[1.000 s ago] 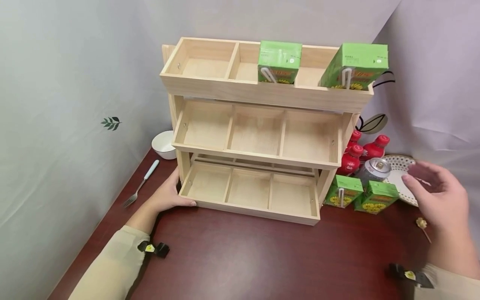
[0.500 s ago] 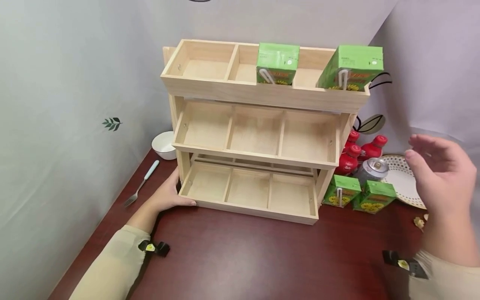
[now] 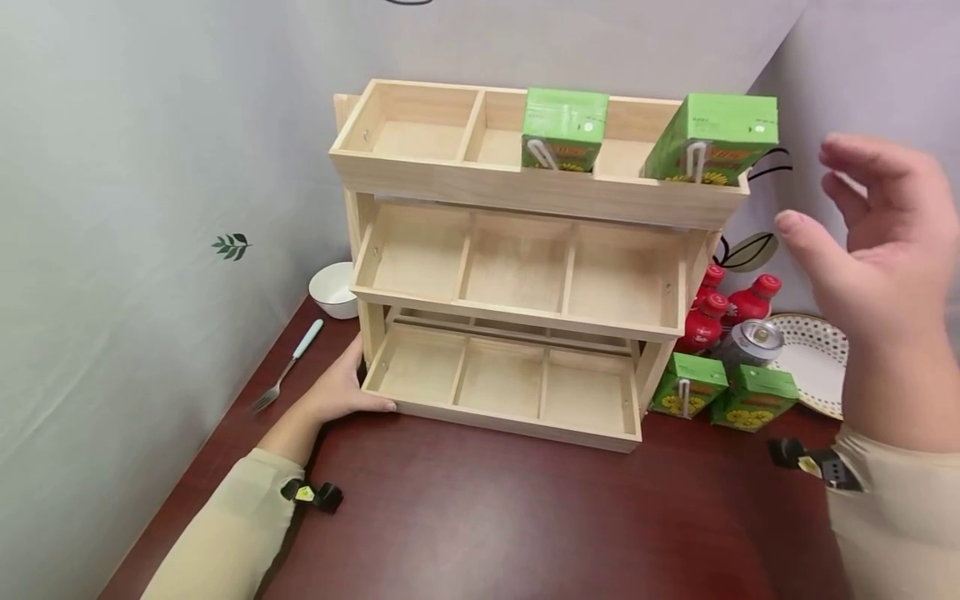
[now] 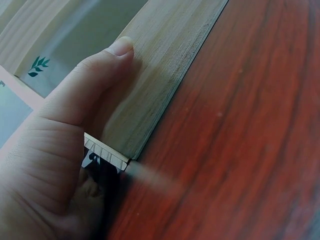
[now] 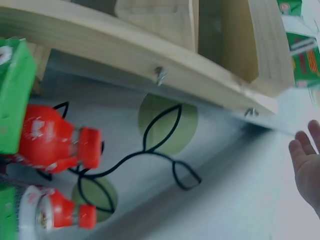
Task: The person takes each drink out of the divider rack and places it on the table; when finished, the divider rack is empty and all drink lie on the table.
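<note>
A three-tier wooden rack point(image 3: 480, 304) stands on the dark red table, each tier split into three compartments. My left hand point(image 3: 341, 392) grips its lower left corner, thumb point(image 4: 120, 47) along the front board of the bottom tier; the other fingers are hidden behind the side. Two green drink cartons stand in the top tier: one carton point(image 3: 564, 129) in the middle compartment, another carton point(image 3: 712, 137) in the right one. My right hand point(image 3: 892, 225) is raised in the air right of that second carton, holding nothing, its thumb spread away from loosely bent fingers.
Right of the rack stand several red bottles point(image 3: 702, 323), a silver can point(image 3: 753, 342), two more green cartons point(image 3: 686, 385) and a dotted white plate point(image 3: 813, 375). On the left lie a white bowl point(image 3: 330, 290) and a fork point(image 3: 288, 365). Pale curtain hangs behind.
My right hand has risen from beside the plate and can to the height of the top tier. The left hand keeps its grip on the rack, which stays in place.
</note>
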The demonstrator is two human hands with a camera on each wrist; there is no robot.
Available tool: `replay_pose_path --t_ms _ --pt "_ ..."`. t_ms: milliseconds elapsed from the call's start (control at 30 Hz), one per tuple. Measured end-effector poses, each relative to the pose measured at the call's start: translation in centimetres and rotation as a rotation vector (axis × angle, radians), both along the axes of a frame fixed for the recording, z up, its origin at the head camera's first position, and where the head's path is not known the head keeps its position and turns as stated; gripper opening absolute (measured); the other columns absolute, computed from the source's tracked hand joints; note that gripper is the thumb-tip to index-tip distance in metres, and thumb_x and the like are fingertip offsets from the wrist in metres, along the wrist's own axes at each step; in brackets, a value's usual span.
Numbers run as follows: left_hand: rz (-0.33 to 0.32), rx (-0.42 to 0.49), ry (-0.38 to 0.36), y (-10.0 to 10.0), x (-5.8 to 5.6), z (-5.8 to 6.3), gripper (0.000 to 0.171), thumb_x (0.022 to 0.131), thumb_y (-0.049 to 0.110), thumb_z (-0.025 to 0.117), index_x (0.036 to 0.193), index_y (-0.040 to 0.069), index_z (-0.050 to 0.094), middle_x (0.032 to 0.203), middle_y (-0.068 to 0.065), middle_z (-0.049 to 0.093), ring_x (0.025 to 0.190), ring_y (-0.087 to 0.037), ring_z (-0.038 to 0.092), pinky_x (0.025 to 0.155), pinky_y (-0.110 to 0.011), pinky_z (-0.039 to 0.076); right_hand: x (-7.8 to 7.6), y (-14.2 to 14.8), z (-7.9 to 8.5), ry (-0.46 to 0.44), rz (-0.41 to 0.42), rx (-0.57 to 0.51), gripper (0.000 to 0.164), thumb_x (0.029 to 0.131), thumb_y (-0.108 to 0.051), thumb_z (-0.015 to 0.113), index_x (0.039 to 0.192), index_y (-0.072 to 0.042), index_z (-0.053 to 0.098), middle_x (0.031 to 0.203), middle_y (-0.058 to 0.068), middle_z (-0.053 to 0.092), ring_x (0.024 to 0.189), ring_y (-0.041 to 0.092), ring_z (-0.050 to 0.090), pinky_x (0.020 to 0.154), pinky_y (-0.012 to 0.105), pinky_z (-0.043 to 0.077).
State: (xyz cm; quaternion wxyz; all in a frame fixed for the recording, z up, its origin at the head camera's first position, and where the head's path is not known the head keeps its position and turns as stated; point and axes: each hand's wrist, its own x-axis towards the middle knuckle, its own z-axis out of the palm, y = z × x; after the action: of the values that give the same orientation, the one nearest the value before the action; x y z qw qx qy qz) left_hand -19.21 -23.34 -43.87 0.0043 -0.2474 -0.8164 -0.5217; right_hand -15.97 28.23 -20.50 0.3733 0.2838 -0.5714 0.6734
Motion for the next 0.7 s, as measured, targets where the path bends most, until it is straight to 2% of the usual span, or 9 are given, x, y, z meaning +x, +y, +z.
replay_pose_path --t_ms 133,267,400,533,700 --pt "0.003 0.003 -0.004 0.0 0.0 0.1 0.127 0.053 0.011 0.096 0.154 0.017 0.019 0.148 -0.013 0.035 0.131 -0.032 0.037 0.103 -0.023 0.030 -1.0 -1.4 1.5 0.016 -0.042 0.080 0.054 0.064 0.015 0.075 0.115 0.011 0.057 0.122 0.023 0.052 0.123 0.036 0.043 0.105 0.036 0.035" --pt "-0.002 0.004 0.000 0.0 0.0 0.0 0.128 0.053 0.012 0.096 0.154 0.019 0.018 0.149 -0.013 0.035 0.131 -0.032 0.037 0.102 -0.022 0.030 -2.2 -1.9 2.2 0.026 -0.011 0.165 0.055 0.066 0.017 0.070 0.118 0.009 0.055 0.123 0.023 0.051 0.121 0.035 0.045 0.106 0.037 0.035" --pt "-0.022 0.020 -0.001 0.0 -0.2 -0.2 0.128 0.054 0.010 0.096 0.154 0.014 0.017 0.148 -0.015 0.035 0.129 -0.035 0.039 0.101 -0.023 0.032 -3.4 -2.1 2.4 0.034 0.078 0.181 0.057 0.066 0.022 0.068 0.120 0.011 0.052 0.119 0.028 0.052 0.113 0.036 0.050 0.103 0.037 0.039" --pt "-0.022 0.025 -0.015 -0.1 -0.3 -0.4 0.127 0.053 0.010 0.096 0.154 0.012 0.017 0.148 -0.014 0.035 0.129 -0.036 0.039 0.101 -0.023 0.032 -3.9 -2.2 2.4 0.036 0.079 0.232 0.055 0.070 0.022 0.064 0.122 0.010 0.052 0.116 0.029 0.053 0.107 0.035 0.053 0.095 0.032 0.045" --pt "-0.007 0.023 -0.020 -0.2 -0.4 -0.5 0.128 0.052 0.011 0.096 0.154 0.019 0.019 0.148 -0.013 0.035 0.130 -0.034 0.038 0.102 -0.023 0.031 -4.3 -2.4 2.3 0.021 0.050 0.273 0.053 0.075 0.020 0.062 0.125 0.007 0.051 0.118 0.026 0.055 0.104 0.032 0.054 0.086 0.027 0.048"
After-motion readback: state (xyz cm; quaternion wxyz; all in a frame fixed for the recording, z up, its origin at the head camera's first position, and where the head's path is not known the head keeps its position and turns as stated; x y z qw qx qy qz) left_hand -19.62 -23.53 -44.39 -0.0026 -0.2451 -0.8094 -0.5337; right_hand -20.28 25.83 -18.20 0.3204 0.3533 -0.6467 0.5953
